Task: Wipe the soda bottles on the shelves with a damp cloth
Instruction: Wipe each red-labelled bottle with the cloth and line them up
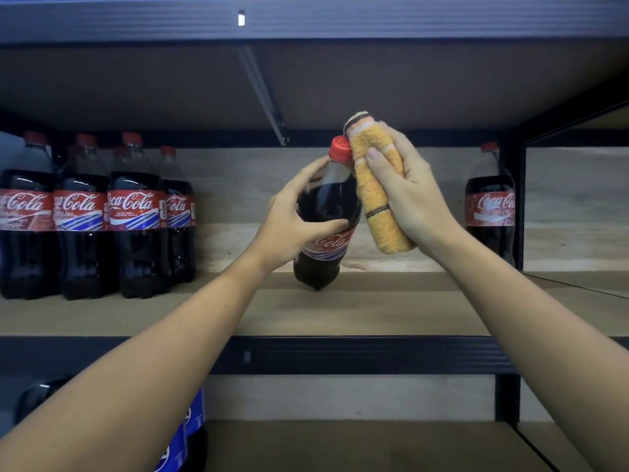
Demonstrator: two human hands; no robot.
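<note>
Right now one soda bottle [325, 212] is being cleaned. It is tipped over to one side, with its bottom resting on the shelf [357, 311] near the middle, a little back from the front edge. Its red cap [341, 149] points up and to the right.

The left hand [292, 223] grips the bottle around its dark middle, just above the label. Its fingers [326, 226] are curled round the bottle and the thumb sits up near the neck. The right hand [408, 195] holds a rolled orange cloth [377, 199], with its fingers wrapped tight around it. The cloth touches the cap and runs down beside the bottle's shoulder.

So the wiping looks like it is at the top part of this bottle. I think the lower part and the label may need a rub too, but I cannot tell for sure.

More bottles wait. A bunch of them [85, 216] stands at the left end of the shelf, and one lone bottle [490, 212] stands at the right end. I cannot tell which are already clean. Down on the lower shelf [357, 444], at the left, there are bottles with blue labels [190, 434].
</note>
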